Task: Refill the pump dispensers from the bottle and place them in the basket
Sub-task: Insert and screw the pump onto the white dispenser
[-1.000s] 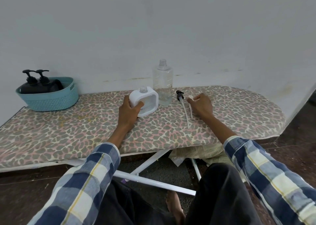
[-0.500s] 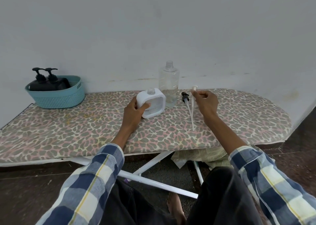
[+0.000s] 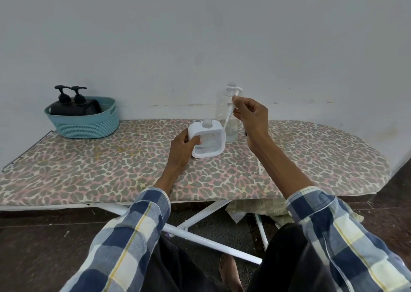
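My left hand (image 3: pixel 183 146) grips the left side of a square white dispenser (image 3: pixel 208 139) that stands uncapped on the ironing board (image 3: pixel 111 169). My right hand (image 3: pixel 250 114) holds a white pump head with its long tube (image 3: pixel 231 108) raised above the board, tube end pointing down toward the dispenser's right shoulder. Behind them stands a clear, uncapped refill bottle (image 3: pixel 223 105). A teal basket (image 3: pixel 83 119) at the board's left end holds two black pump dispensers (image 3: pixel 71 101).
A second pump tube (image 3: pixel 259 168) lies on the board to the right, partly hidden by my right forearm. The board has a leopard-print cover and stands against a white wall. White board legs and my knees are below.
My right hand has lifted the white pump off the board and carried it up and left, in front of the clear bottle. My left hand keeps its hold on the white dispenser.
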`<state>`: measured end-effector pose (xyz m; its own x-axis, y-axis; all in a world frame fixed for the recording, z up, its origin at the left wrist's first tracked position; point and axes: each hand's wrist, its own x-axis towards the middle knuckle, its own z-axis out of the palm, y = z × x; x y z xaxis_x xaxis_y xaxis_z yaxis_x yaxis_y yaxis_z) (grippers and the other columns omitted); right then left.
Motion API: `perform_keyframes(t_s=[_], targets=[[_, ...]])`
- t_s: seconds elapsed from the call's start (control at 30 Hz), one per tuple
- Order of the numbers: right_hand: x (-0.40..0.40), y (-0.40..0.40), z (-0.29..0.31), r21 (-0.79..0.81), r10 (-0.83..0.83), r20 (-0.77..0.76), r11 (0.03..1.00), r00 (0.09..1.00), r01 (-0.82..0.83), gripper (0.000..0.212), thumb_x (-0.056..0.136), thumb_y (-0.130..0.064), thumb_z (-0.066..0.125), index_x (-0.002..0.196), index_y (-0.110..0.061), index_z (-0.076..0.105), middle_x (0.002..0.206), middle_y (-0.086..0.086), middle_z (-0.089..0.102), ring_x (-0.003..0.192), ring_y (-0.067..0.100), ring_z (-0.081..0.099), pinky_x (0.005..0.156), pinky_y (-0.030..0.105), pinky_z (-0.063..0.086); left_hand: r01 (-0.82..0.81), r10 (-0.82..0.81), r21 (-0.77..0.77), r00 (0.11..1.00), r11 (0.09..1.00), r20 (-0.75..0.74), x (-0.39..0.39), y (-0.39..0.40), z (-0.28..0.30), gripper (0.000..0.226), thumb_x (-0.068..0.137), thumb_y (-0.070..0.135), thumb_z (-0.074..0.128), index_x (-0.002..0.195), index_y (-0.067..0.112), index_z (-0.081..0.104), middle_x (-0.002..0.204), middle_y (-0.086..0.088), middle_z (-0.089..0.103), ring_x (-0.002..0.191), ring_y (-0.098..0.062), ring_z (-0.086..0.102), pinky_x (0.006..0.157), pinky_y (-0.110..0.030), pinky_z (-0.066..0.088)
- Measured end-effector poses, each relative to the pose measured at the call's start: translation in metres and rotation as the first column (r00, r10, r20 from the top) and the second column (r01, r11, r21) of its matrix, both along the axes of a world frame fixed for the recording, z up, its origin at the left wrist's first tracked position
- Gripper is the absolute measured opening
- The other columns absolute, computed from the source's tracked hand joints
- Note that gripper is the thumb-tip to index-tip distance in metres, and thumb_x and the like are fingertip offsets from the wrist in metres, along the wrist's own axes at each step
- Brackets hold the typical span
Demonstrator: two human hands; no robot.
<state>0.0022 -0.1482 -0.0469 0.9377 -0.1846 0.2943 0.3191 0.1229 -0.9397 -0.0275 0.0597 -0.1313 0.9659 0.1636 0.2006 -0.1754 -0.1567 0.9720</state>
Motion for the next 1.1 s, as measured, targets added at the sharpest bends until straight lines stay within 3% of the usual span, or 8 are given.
perform_keyframes(t_s=[0.07, 0.3, 0.47, 0.7, 0.83, 0.93, 1.03, 1.1], targets=[[0.000, 0.003, 0.003, 0.023, 0.008, 0.014, 1.000, 1.000, -0.008, 0.029, 0.095, -0.033, 0.079, 0.110, -0.008, 0.079, 0.104, 0.011, 0.081, 0.097, 0.024, 0.076, 0.097, 0.040, 0.062, 0.002, -0.002, -0.007, 1.000, 1.000, 0.008, -0.001, -0.001, 0.001, 0.056, 0.080, 0.036, 0.062, 0.134, 0.022, 0.069, 0.116, -0.006, 0.073, 0.098, -0.023, 0.071, 0.061, -0.034, 0.063], [-0.002, 0.012, 0.011, 0.130, 0.012, 0.084, 0.991, 0.996, -0.023, 0.029, 0.099, -0.021, 0.075, 0.120, -0.001, 0.074, 0.113, 0.017, 0.078, 0.103, 0.023, 0.078, 0.101, 0.042, 0.060, -0.008, 0.009, -0.016, 1.000, 1.000, 0.021, -0.004, -0.002, 0.001, 0.060, 0.080, 0.037, 0.062, 0.137, 0.019, 0.069, 0.117, -0.004, 0.074, 0.099, -0.022, 0.071, 0.067, -0.037, 0.064], [-0.004, 0.016, 0.018, 0.179, 0.011, 0.117, 0.983, 0.993, -0.032, 0.032, 0.101, -0.014, 0.072, 0.126, 0.005, 0.070, 0.117, 0.018, 0.077, 0.108, 0.022, 0.076, 0.101, 0.038, 0.060, -0.016, 0.017, -0.022, 0.999, 1.000, 0.034, -0.005, -0.003, 0.001, 0.060, 0.080, 0.037, 0.061, 0.136, 0.018, 0.069, 0.117, -0.005, 0.073, 0.098, -0.023, 0.071, 0.058, -0.028, 0.061], [-0.003, 0.017, 0.022, 0.206, 0.014, 0.142, 0.978, 0.990, -0.044, 0.032, 0.101, -0.011, 0.071, 0.127, 0.008, 0.068, 0.120, 0.022, 0.075, 0.113, 0.026, 0.075, 0.098, 0.035, 0.061, -0.012, 0.013, -0.026, 0.999, 1.000, 0.041, -0.006, -0.003, 0.002, 0.059, 0.080, 0.035, 0.062, 0.136, 0.019, 0.070, 0.113, 0.000, 0.074, 0.098, -0.019, 0.071, 0.059, -0.026, 0.061], [-0.004, 0.023, 0.017, 0.116, 0.042, 0.132, 0.992, 0.990, -0.057, 0.029, 0.099, -0.011, 0.073, 0.125, 0.003, 0.069, 0.120, 0.018, 0.075, 0.115, 0.029, 0.073, 0.096, 0.034, 0.061, -0.015, 0.015, -0.005, 0.999, 1.000, 0.035, -0.005, -0.003, 0.001, 0.058, 0.081, 0.036, 0.061, 0.137, 0.022, 0.069, 0.115, 0.001, 0.074, 0.101, -0.020, 0.071, 0.064, -0.033, 0.064], [-0.006, 0.028, 0.010, -0.082, 0.075, 0.138, 0.995, 0.988, -0.065, 0.025, 0.099, -0.015, 0.074, 0.123, -0.007, 0.071, 0.119, 0.008, 0.076, 0.111, 0.022, 0.074, 0.097, 0.036, 0.061, -0.033, 0.032, 0.029, 0.999, 0.999, 0.037, -0.004, -0.002, 0.000, 0.057, 0.084, 0.038, 0.061, 0.138, 0.023, 0.069, 0.115, 0.003, 0.075, 0.104, -0.022, 0.073, 0.076, -0.046, 0.067], [-0.008, 0.035, 0.002, -0.309, 0.114, 0.159, 0.949, 0.981, -0.061, 0.023, 0.101, -0.017, 0.071, 0.124, -0.018, 0.069, 0.117, -0.005, 0.075, 0.107, 0.012, 0.073, 0.101, 0.036, 0.059, -0.047, 0.043, 0.065, 0.997, 0.997, 0.057, -0.004, -0.003, 0.001, 0.051, 0.087, 0.039, 0.059, 0.136, 0.026, 0.068, 0.111, 0.006, 0.075, 0.100, -0.016, 0.073, 0.080, -0.050, 0.066], [-0.009, 0.038, -0.002, -0.373, 0.114, 0.166, 0.927, 0.980, -0.045, 0.027, 0.103, -0.019, 0.068, 0.130, -0.017, 0.068, 0.122, -0.005, 0.073, 0.109, 0.009, 0.071, 0.101, 0.032, 0.057, -0.046, 0.042, 0.077, 0.998, 0.996, 0.055, -0.005, -0.003, 0.002, 0.047, 0.087, 0.038, 0.059, 0.132, 0.030, 0.068, 0.108, 0.010, 0.075, 0.099, -0.017, 0.073, 0.082, -0.054, 0.065]])
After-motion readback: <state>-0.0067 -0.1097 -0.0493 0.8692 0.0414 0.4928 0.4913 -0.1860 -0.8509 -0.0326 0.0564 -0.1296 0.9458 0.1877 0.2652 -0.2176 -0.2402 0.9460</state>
